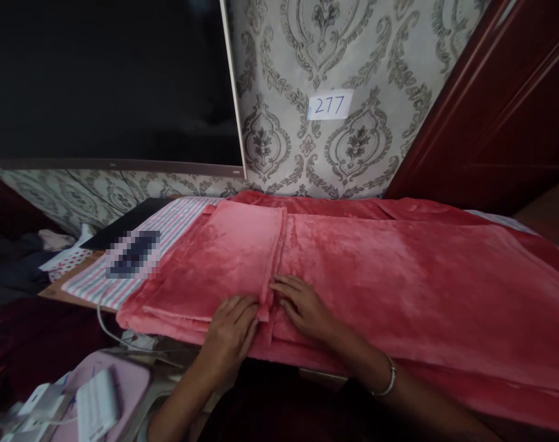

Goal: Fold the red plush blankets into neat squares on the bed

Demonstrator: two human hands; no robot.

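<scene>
A thick red plush blanket covers most of the table, with its left part folded over into a flat panel. My left hand rests on the near edge of this panel by its right corner, fingers laid on the fabric and slightly bent. Just right of the fold's edge, my right hand touches the blanket with its fingertips. Its fingers are stretched out, and the thumb stands apart from them. Neither palm shows, and the underside of the fold is hidden. A bracelet sits on my right wrist.
A striped cloth under the blanket carries a blurred-out dark object. At the lower left, a pink stool holds a white power bank and cables. A large screen hangs above; dark red wooden panelling rises on the right.
</scene>
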